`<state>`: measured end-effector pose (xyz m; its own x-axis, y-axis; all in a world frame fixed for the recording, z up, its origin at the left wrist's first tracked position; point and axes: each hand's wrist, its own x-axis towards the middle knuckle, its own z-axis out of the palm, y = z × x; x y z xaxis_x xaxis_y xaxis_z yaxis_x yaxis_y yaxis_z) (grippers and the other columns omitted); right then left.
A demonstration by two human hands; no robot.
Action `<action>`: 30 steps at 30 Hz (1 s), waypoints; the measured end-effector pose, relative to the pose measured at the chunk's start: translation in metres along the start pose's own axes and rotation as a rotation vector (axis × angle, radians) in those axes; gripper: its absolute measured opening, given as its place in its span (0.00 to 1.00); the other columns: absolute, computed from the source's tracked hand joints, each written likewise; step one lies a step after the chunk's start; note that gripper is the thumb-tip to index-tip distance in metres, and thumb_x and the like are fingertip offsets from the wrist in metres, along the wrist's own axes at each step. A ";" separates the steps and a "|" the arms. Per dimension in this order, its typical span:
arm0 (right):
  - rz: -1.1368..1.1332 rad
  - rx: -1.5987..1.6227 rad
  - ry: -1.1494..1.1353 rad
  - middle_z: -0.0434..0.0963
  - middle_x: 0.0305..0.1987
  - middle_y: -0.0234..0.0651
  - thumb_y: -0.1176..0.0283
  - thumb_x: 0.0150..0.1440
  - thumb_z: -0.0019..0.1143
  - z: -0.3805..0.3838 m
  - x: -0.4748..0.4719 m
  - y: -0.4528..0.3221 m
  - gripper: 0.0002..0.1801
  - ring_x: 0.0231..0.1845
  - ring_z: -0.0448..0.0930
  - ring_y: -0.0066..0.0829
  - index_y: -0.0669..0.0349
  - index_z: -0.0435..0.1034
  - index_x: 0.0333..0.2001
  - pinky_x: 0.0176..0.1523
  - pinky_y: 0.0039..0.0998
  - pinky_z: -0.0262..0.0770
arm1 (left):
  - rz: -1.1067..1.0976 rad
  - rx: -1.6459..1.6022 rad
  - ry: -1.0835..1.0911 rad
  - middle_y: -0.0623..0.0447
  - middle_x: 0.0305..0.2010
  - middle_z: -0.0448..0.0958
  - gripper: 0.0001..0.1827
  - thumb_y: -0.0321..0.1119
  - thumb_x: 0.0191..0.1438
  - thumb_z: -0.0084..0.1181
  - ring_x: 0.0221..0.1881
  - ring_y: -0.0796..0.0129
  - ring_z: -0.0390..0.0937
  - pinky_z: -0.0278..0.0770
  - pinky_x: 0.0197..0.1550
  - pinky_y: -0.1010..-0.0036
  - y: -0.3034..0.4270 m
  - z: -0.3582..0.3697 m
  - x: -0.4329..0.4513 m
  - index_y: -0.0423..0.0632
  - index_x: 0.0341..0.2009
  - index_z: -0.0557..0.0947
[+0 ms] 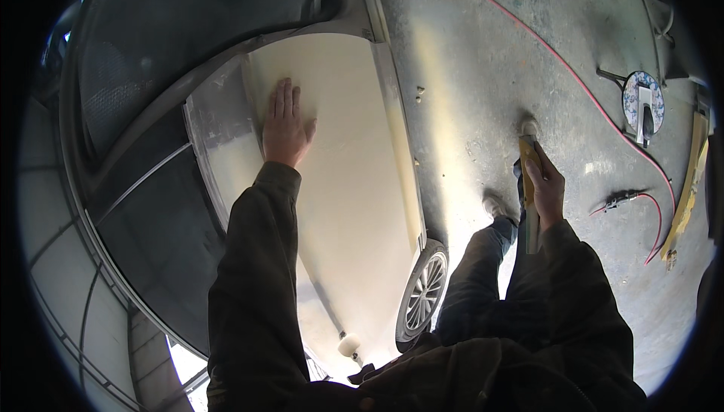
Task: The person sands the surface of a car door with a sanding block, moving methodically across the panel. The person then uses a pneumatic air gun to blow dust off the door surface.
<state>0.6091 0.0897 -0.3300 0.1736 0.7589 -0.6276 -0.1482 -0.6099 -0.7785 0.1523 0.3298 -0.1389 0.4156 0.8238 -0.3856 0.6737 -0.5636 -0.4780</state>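
My left hand (287,126) lies flat on a cream-coloured car body panel (345,185), palm down, thumb spread from the fingers. It rests near the panel's upper edge, beside a grey, scuffed strip (223,112). My right hand (548,185) is away from the car, over the floor by my legs. It grips a long, narrow sanding block (527,168) with a yellowish face, the thumb laid along it. The block's far end is close above my shoe (530,126) in the picture.
A spoked car wheel (423,293) is near my legs. A red air hose (565,67) crosses the concrete floor, and a second air fitting (619,200) lies there. At right are a round-topped stool (633,89) bearing a tool (645,120) and a yellow-stained strip (681,202).
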 end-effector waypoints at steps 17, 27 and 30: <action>-0.133 0.088 -0.055 0.81 0.63 0.43 0.66 0.67 0.63 0.033 -0.160 0.115 0.29 0.61 0.80 0.25 0.67 0.69 0.69 0.66 0.26 0.73 | 0.037 -0.054 -0.169 0.35 0.83 0.46 0.47 0.54 0.63 0.51 0.84 0.46 0.42 0.38 0.84 0.55 0.193 0.051 -0.368 0.33 0.75 0.58; -0.064 0.066 -0.048 0.81 0.62 0.44 0.67 0.66 0.64 0.027 -0.171 0.137 0.29 0.62 0.80 0.27 0.68 0.70 0.68 0.66 0.27 0.73 | 0.320 0.305 -0.404 0.41 0.84 0.45 0.50 0.66 0.65 0.40 0.85 0.52 0.38 0.29 0.85 0.57 0.212 0.040 -0.395 0.39 0.78 0.57; -0.070 0.074 0.000 0.81 0.63 0.43 0.67 0.67 0.63 0.015 -0.139 0.122 0.28 0.63 0.80 0.27 0.66 0.70 0.68 0.67 0.27 0.72 | 0.231 0.261 -0.347 0.41 0.84 0.45 0.50 0.66 0.64 0.43 0.85 0.51 0.38 0.29 0.85 0.57 0.184 0.051 -0.306 0.40 0.77 0.57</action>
<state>0.5518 -0.0869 -0.3375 0.1864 0.7989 -0.5718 -0.2076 -0.5369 -0.8177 0.1175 -0.0294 -0.1489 0.2777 0.6316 -0.7239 0.3940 -0.7621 -0.5138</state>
